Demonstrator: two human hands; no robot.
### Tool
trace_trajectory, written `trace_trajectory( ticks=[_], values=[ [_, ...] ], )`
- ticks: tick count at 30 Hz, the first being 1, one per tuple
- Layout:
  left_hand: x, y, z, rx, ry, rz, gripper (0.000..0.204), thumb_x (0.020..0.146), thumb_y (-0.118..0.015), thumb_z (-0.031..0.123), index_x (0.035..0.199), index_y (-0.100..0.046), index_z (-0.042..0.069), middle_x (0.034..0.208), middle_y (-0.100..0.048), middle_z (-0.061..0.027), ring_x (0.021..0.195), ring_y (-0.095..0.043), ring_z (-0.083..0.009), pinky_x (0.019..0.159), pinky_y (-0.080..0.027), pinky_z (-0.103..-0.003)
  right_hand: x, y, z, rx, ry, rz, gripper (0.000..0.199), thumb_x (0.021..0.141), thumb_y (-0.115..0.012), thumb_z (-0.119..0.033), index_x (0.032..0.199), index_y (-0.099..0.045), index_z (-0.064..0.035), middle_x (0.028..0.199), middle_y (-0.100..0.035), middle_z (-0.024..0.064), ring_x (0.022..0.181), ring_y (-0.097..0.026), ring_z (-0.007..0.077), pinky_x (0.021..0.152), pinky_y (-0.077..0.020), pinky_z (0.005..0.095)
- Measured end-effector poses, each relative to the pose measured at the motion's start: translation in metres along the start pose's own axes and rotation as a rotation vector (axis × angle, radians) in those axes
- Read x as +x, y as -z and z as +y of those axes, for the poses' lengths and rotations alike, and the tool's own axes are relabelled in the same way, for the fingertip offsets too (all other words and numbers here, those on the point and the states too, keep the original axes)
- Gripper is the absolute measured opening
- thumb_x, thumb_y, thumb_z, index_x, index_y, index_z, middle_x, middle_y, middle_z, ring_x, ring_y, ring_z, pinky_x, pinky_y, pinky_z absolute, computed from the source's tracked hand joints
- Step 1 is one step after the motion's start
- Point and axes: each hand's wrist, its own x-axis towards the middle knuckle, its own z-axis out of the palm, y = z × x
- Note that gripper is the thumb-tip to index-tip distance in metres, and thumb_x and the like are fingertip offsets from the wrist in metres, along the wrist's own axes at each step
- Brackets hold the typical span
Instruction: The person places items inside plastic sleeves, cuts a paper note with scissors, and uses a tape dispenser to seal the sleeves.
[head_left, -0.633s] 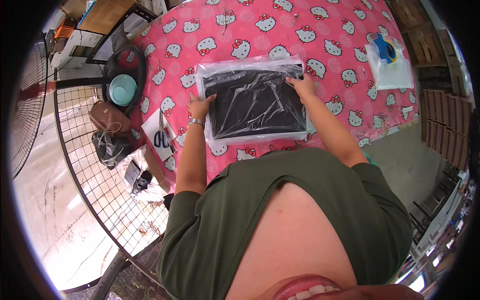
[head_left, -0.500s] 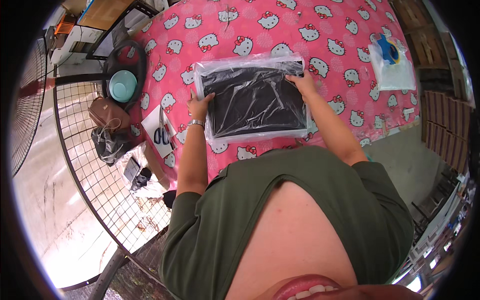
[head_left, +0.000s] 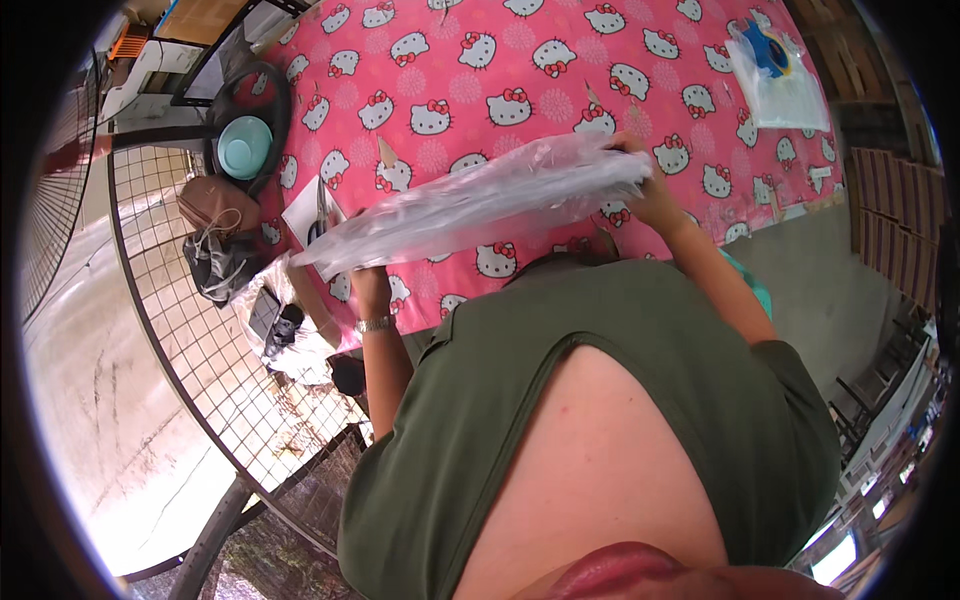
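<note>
Left hand (head_left: 372, 287) and right hand (head_left: 645, 185) are each closed on one end of long clear crinkled plastic bag (head_left: 480, 205), lifted off pink cartoon-cat counter (head_left: 520, 60), prob. so it hangs stretched and w/o folding.

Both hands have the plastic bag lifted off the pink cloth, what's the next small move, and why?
Probably lower the plastic bag flat onto the pink cloth. It hangs tilted, left hand low, right hand higher, so it sags between them.
</note>
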Motion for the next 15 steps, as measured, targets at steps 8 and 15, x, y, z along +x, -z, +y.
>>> trace_trajectory(
  ticks=[8,15],
  values=[
    [0.032,-0.021,0.004,0.099,0.064,-0.073,0.02,0.08,-0.07,0.005,0.098,-0.062,0.0,0.094,-0.064,-0.0036,0.087,-0.058,-0.0155,0.08,-0.047,-0.031,-0.01,-0.022,0.063,0.197,-0.302,0.047,0.041,0.085,-0.068,-0.017,0.12,-0.055,-0.0009,0.113,-0.061,0.0078,0.101,-0.057,0.0147,0.081,-0.0485,0.0307],
    [0.042,-0.023,0.226,0.396,-0.234,-0.244,0.028,0.071,-0.082,0.01,0.091,-0.066,-0.002,0.092,-0.07,-0.0061,0.08,-0.062,-0.0081,0.068,-0.049,-0.025,-0.036,-0.023,0.003,-0.114,-0.38,-0.052,0.043,0.087,-0.063,-0.022,0.122,-0.054,0.0016,0.123,-0.057,0.0132,0.114,-0.05,0.0196,0.094,-0.0422,0.0329]
  ],
)
